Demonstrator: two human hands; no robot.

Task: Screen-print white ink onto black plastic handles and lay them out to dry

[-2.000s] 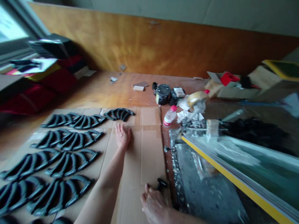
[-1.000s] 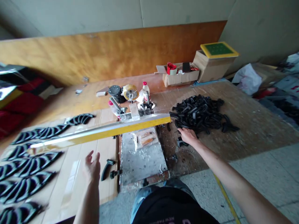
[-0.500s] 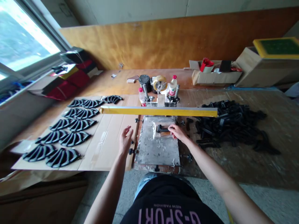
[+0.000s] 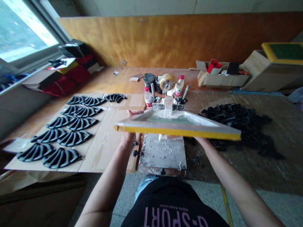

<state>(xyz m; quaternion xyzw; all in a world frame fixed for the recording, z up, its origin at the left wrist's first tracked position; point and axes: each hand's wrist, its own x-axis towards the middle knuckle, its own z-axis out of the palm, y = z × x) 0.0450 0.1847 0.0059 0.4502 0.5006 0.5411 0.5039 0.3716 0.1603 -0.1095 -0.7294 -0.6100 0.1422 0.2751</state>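
Observation:
A yellow-edged printing screen frame hangs tilted over a paint-smeared metal plate, hinged at a clamp behind. My left hand grips the frame's left side, with the thumb up over its top edge. My right hand reaches under the frame's right part; only the wrist shows and its fingers are hidden. To the right lies a heap of black plastic parts. On the cardboard sheet to the left, several black curved pieces lie in paired rows.
Behind the clamp stand a tape roll, small bottles and a black tin. Cardboard boxes sit at the back right, one topped by a second yellow screen. Red and black bundles lie by the window.
The screen frame has tipped down toward me, showing its mesh. My left hand rose from the cardboard and took the frame's left side. My right hand, earlier on the plate, is hidden under the frame.

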